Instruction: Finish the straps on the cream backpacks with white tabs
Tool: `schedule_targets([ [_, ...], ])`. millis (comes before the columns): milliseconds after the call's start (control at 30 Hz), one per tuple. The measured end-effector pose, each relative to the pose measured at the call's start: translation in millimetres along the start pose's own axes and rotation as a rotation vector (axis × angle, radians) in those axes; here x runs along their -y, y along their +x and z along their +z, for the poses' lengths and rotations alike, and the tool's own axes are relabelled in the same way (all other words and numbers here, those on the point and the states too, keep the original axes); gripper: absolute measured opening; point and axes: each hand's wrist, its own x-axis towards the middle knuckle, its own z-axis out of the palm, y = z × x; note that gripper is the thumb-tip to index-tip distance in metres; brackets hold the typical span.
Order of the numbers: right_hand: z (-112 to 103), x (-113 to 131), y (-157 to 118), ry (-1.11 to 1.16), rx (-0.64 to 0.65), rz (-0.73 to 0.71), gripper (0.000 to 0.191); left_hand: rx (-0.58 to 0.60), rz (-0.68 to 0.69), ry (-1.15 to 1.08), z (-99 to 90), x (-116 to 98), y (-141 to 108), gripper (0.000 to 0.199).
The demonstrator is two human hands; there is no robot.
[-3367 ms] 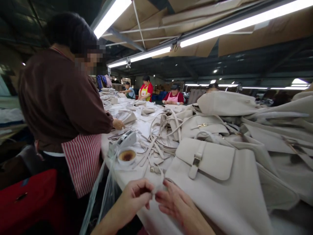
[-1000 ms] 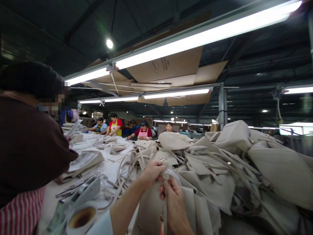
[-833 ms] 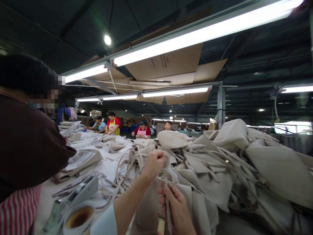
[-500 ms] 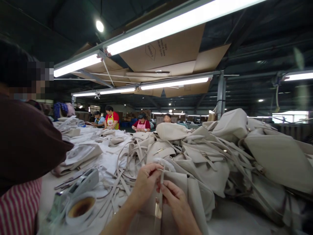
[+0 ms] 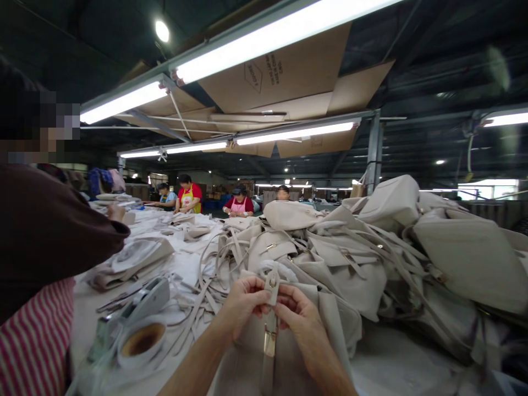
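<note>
Both hands meet over a beige bag in front of me. My left hand pinches the left edge of a strap tab that bears a small metal fitting. On the other side, my right hand has thumb and fingers closed on the strap just below the tab's end. The tab stands up with its broad face towards me. Below my fingers, a gold-coloured metal clasp shows on the strap, which runs down the bag's front. My fingertips partly hide the strap between tab and clasp.
Piled beige bags fill the right and middle of the table. Loose straps lie left of my hands, near a tape roll and a tape dispenser. A co-worker's dark sleeve is close at left; several people work farther back.
The strap tab has turned from nearly edge-on to face me. My left hand has shifted lower along it, and my right hand slightly up. The co-worker's hand at left has come into view.
</note>
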Motion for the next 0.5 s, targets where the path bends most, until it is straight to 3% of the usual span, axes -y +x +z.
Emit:
schedule_targets([
  [267,-1.1,-9.0,2.7,0.002,-0.035,-0.041,0.04,0.036,-0.13,0.243,-7.6,-4.2,1.7,0.018],
  [500,-13.0,-22.4,10.3,-0.043,-0.02,-0.038,0.042,0.046,-0.157,0.241,-6.1,7.5,11.5,0.022],
])
